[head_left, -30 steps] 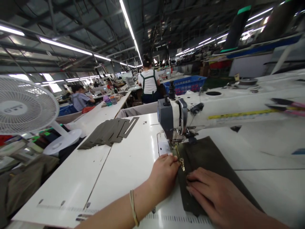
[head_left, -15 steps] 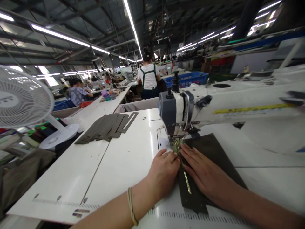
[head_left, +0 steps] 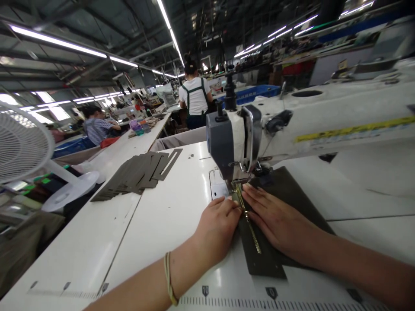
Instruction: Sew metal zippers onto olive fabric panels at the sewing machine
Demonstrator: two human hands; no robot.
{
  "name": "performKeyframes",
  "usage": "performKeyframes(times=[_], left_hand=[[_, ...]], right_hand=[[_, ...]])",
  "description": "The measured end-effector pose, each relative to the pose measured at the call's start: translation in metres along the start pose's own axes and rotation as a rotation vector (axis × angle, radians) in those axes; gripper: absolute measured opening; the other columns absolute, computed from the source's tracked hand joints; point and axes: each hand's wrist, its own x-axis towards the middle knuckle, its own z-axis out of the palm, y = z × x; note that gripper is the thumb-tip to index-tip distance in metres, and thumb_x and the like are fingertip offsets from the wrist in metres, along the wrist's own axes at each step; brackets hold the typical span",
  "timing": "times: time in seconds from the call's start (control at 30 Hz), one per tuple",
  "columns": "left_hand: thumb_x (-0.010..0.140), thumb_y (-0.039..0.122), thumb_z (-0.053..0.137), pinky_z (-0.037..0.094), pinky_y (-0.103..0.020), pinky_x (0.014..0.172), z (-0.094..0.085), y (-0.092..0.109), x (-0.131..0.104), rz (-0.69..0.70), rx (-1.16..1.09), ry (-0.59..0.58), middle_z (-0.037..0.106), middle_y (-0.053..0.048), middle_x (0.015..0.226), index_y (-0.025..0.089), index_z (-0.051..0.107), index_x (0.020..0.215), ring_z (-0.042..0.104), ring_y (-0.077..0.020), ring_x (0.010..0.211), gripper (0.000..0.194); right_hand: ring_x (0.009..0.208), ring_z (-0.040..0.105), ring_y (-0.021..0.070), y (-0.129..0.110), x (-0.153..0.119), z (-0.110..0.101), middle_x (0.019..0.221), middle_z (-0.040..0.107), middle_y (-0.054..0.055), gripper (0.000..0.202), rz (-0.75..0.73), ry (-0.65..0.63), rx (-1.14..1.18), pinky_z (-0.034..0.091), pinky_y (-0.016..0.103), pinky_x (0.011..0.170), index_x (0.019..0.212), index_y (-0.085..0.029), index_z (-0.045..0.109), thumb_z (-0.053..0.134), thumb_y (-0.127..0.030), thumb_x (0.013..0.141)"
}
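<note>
A dark olive fabric panel (head_left: 293, 190) lies under the head of a white and grey sewing machine (head_left: 221, 140). Along its left part runs a zipper with gold teeth (head_left: 253, 236), leading up to the presser foot (head_left: 238, 183). At the panel's left edge, just in front of the foot, my left hand (head_left: 216, 229) is closed with bent fingers on the fabric; its fingertips are partly hidden. My right hand (head_left: 275, 218) rests flat on the panel to the right of the zipper, fingers stretched toward the needle area. The needle itself cannot be made out.
A fanned stack of olive cut pieces (head_left: 132, 175), the top one with a slot, lies left on the white table (head_left: 168, 233). A white fan (head_left: 69, 190) stands far left. A ruler scale (head_left: 233, 301) marks the front edge. Co-workers sit beyond, near a blue crate (head_left: 256, 91).
The camera view has shifted slightly, bringing the machine head a little left and larger. Both hands stay on the panel beside the zipper, nearly unchanged in pose.
</note>
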Motion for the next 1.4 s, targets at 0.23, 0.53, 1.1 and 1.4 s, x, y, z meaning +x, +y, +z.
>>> performKeyframes(times=[0.23, 0.53, 1.1, 1.4], left_hand=[[0.085, 0.01, 0.045, 0.053, -0.035, 0.082, 0.002, -0.008, 0.007, 0.01, 0.009, -0.018, 0.061, -0.01, 0.087, 0.009, 0.058, 0.089, 0.06, -0.0207, 0.084, 0.014], [0.08, 0.008, 0.048, 0.052, -0.036, 0.08, 0.006, -0.021, 0.013, -0.054, -0.026, -0.077, 0.058, -0.009, 0.088, 0.013, 0.057, 0.091, 0.057, -0.0213, 0.086, 0.015], [0.075, 0.007, 0.046, 0.051, -0.039, 0.086, 0.003, -0.012, 0.006, -0.024, 0.007, -0.05, 0.06, -0.011, 0.09, 0.011, 0.058, 0.089, 0.059, -0.0232, 0.091, 0.018], [0.074, 0.01, 0.052, 0.045, -0.04, 0.094, -0.001, -0.011, 0.006, -0.053, 0.041, -0.145, 0.062, -0.009, 0.093, 0.014, 0.057, 0.093, 0.06, -0.0201, 0.09, 0.02]], right_hand=[[0.11, 0.054, 0.0269, 0.01, 0.007, 0.012, 0.118, 0.057, 0.021, 0.04, 0.029, 0.019, 0.096, 0.047, 0.045, 0.093, 0.117, 0.002, 0.053, 0.03, -0.019, 0.091], [0.092, 0.059, 0.0208, 0.021, 0.027, 0.006, 0.1, 0.063, 0.012, 0.028, 0.095, -0.041, 0.361, 0.047, 0.039, 0.087, 0.109, -0.013, 0.054, 0.035, -0.016, 0.09], [0.079, 0.066, 0.0199, 0.03, 0.039, 0.009, 0.085, 0.07, 0.004, 0.014, 0.3, -0.066, 0.305, 0.053, 0.027, 0.069, 0.077, -0.02, 0.066, 0.054, -0.025, 0.081], [0.073, 0.066, 0.0251, 0.019, 0.034, 0.006, 0.078, 0.069, 0.013, 0.032, 0.29, -0.04, 0.138, 0.055, 0.038, 0.064, 0.078, -0.013, 0.067, 0.037, -0.017, 0.087]])
